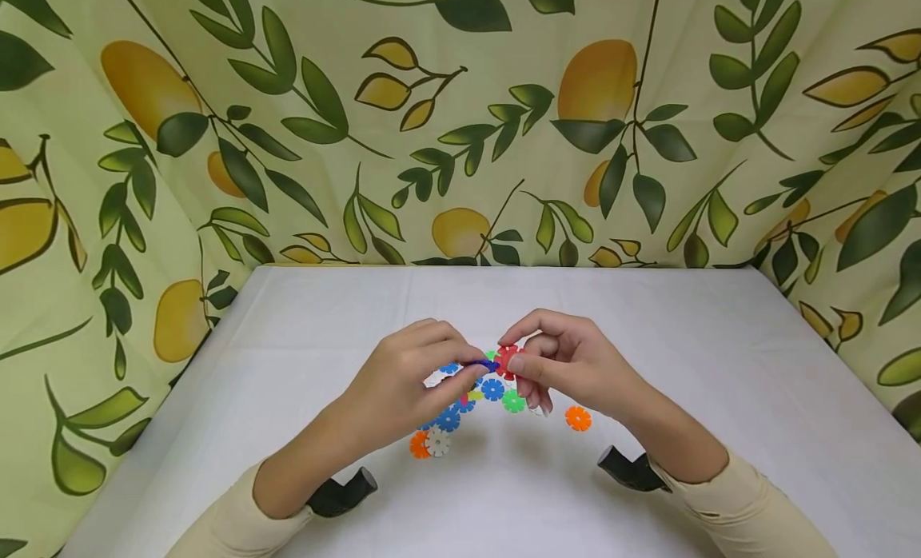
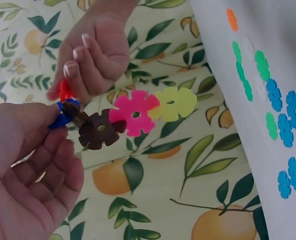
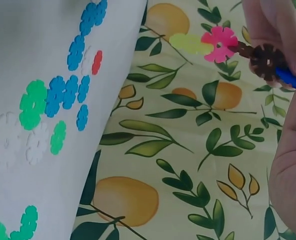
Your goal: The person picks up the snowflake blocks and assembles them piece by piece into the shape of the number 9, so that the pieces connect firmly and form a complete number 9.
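Above the white table, my left hand (image 1: 420,370) pinches a dark blue notched plastic disc (image 2: 60,120) between thumb and fingers. Joined on from it is a short chain: brown discs (image 2: 100,131), a pink disc (image 2: 135,113) and a yellow disc (image 2: 175,104). My right hand (image 1: 583,362) holds a red notched disc (image 1: 507,362) by thumb and fingertips, its other fingers loosely curled. In the left wrist view the red disc meets the blue one; whether their slots are locked together I cannot tell. Fingers hide part of both discs.
Loose notched discs lie on the white table (image 1: 518,502) under the hands: several blue ones (image 1: 448,419), green (image 1: 513,400), white (image 1: 437,442), and an orange one (image 1: 578,418) apart on the right. A leaf-and-fruit patterned cloth (image 1: 460,142) rises behind the table and along its sides.
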Action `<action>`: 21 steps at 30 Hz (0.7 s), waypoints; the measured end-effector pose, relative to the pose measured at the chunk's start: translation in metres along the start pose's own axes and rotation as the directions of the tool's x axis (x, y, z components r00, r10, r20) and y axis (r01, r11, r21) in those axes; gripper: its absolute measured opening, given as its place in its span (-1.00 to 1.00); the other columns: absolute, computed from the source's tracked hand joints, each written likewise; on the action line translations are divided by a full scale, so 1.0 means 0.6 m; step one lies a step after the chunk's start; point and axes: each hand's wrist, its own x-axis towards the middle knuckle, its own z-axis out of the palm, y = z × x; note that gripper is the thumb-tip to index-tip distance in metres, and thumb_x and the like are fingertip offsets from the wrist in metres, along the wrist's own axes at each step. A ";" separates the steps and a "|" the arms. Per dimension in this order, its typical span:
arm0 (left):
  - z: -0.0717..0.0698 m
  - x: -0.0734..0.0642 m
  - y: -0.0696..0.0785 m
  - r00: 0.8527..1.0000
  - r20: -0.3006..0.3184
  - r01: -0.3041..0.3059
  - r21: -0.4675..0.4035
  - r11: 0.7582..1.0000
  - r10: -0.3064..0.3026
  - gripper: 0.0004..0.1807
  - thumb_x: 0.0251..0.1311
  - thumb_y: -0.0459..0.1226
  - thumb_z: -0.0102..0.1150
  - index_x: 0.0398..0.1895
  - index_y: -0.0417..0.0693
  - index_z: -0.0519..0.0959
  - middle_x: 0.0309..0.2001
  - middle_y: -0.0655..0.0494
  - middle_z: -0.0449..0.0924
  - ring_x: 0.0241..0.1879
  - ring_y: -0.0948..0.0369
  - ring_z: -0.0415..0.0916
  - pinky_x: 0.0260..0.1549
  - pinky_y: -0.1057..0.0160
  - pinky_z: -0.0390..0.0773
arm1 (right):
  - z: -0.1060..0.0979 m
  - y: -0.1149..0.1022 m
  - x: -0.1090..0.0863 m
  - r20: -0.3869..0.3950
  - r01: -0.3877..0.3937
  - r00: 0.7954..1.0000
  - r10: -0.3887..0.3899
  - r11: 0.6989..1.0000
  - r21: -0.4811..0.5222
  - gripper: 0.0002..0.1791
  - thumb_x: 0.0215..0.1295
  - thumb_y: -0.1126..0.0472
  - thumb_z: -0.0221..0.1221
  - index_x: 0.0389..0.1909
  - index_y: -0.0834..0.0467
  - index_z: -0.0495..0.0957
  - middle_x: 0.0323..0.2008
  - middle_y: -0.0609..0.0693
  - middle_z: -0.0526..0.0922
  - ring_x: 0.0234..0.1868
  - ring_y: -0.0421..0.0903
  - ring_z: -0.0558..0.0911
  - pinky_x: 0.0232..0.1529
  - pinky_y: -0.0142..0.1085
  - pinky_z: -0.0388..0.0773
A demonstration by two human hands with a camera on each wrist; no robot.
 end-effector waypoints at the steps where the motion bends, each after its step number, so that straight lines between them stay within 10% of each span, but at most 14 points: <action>1: 0.000 0.000 0.001 1.000 -0.005 -0.013 0.018 1.000 0.013 -0.87 0.13 -0.35 0.46 -0.25 -0.12 0.74 -0.34 0.25 0.61 -0.24 0.35 0.51 -0.25 0.49 0.53 | 0.001 0.000 0.000 0.004 -0.003 1.000 0.003 1.000 0.008 -0.81 0.39 0.47 0.15 -0.02 0.36 0.47 -0.53 0.16 0.62 -0.63 0.08 0.57 -0.64 -0.19 0.61; 12: 0.012 -0.007 0.014 0.962 -0.140 -0.200 0.219 0.955 0.234 -0.93 0.05 -0.48 0.38 -0.42 -0.17 0.69 -0.56 0.19 0.46 -0.55 0.27 0.38 -0.51 0.52 0.40 | 0.022 -0.003 -0.007 0.020 -0.027 0.999 0.025 0.995 0.092 -0.86 0.40 0.48 0.14 -0.09 0.37 0.42 -0.52 0.23 0.62 -0.60 0.01 0.59 -0.65 -0.20 0.60; 21: 0.019 -0.011 0.024 0.951 -0.163 -0.218 0.253 0.943 0.263 -0.93 0.11 -0.46 0.32 -0.47 -0.17 0.66 -0.60 0.19 0.38 -0.60 0.28 0.29 -0.56 0.51 0.31 | 0.039 0.002 -0.011 -0.006 -0.052 0.999 0.053 0.988 0.146 -0.82 0.42 0.41 0.17 -0.11 0.42 0.40 -0.53 0.29 0.59 -0.59 -0.06 0.60 -0.66 -0.26 0.58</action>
